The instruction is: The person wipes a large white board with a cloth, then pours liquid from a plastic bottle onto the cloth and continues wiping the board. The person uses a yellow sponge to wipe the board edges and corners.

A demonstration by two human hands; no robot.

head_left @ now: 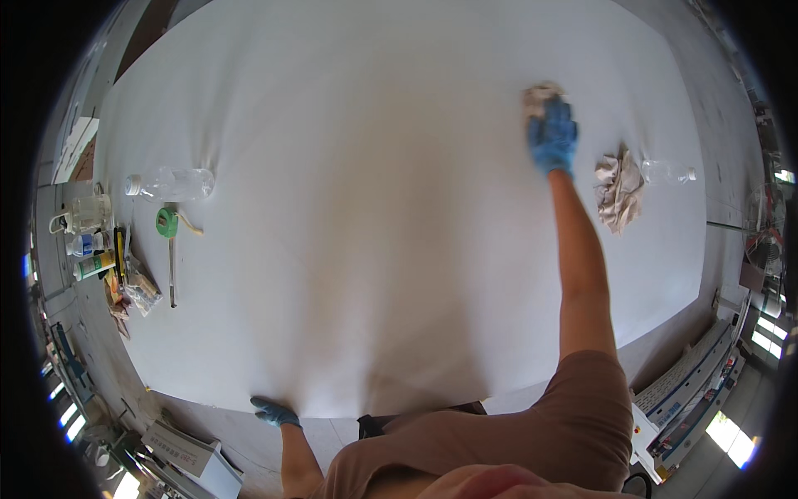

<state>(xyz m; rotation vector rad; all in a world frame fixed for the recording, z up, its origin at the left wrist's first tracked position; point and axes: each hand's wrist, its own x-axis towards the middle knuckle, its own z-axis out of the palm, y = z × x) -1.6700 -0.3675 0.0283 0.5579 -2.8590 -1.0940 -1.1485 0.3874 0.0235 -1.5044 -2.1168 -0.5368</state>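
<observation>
Gloved hands (276, 412) (552, 140): two. Beige rags (619, 191) (542, 90): two. Clear bottles (176, 184) (665, 172) lying on the white counter (399, 208): two. Blue-labelled bottle (86, 244): one. Green-and-white container (94, 266): one. Clear jug (89, 214): one. Green tape measure (167, 222): one.

White tabletop (399, 249): clear bottles (181, 184), green tape measure (166, 222), beige cloths (619, 193).

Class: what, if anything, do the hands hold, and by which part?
The right hand lies on the near part of a beige cloth; whether it grips cannot be told. The left hand shows nothing held.
</observation>
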